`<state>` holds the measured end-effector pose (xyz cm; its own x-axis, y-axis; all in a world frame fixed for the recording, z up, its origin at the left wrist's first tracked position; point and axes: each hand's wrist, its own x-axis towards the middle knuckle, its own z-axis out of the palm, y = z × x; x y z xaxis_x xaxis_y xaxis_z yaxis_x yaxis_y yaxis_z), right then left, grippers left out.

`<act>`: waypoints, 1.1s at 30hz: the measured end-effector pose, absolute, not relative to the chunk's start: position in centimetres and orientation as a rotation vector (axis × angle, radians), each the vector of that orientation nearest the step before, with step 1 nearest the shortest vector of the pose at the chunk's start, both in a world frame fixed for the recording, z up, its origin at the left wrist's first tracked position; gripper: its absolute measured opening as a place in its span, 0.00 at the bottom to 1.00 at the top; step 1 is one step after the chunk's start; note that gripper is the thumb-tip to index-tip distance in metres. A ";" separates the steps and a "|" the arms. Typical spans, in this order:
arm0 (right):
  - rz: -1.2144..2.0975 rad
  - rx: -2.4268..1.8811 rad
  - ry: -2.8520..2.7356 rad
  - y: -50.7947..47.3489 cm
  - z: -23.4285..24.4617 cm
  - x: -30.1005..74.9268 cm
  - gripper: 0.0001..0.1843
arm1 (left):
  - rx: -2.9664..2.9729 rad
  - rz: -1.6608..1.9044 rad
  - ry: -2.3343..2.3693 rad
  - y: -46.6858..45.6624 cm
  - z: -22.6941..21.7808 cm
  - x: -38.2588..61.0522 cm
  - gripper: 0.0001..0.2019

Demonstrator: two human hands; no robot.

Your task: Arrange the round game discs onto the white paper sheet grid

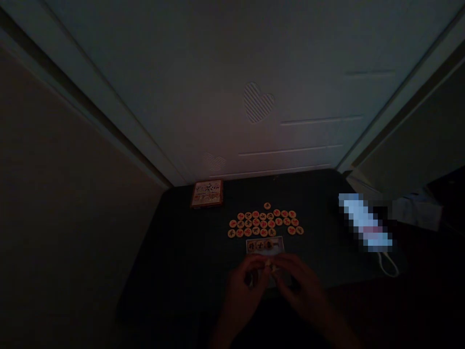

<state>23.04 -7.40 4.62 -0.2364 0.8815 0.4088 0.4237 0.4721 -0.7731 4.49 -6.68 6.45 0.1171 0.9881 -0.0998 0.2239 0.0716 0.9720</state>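
Observation:
In dim light, my left hand (pixel 247 283) and my right hand (pixel 298 286) meet over the near middle of a dark table (pixel 174 261). Their fingertips pinch together around a small pale piece (pixel 268 264); I cannot make out what it is. Just beyond the fingers lies a small box or tray (pixel 265 245) with round pieces in it. Farther back, several round wooden game pieces (pixel 265 222) with red marks are spread in rows on the tabletop.
A square box lid (pixel 207 193) with a printed pattern lies at the table's back left. A blurred pale object (pixel 365 223) with a cord lies at the right edge. A light panelled door or wall (pixel 254 106) rises behind the table.

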 end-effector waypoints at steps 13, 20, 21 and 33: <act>0.559 -1.125 -1.834 -6.6 4.6 23.4 0.15 | 1.532 0.967 1.494 -6.4 6.5 3.4 0.09; 0.430 -1.229 -1.931 -4.4 3.6 25.5 0.13 | 1.700 1.040 1.741 -4.9 3.5 0.5 0.11; 0.418 -1.238 -1.956 -4.1 3.5 25.6 0.13 | 1.722 1.022 1.736 -4.8 3.3 0.3 0.11; 0.239 -1.343 -2.222 -2.7 3.3 25.5 0.08 | 1.908 0.891 1.613 -4.6 3.0 0.2 0.09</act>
<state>25.51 -2.67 3.33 -0.3670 0.8635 0.3460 0.7701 0.4907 -0.4076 0.18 -4.61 2.99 0.0915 0.9813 0.1691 0.6659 -0.1866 0.7223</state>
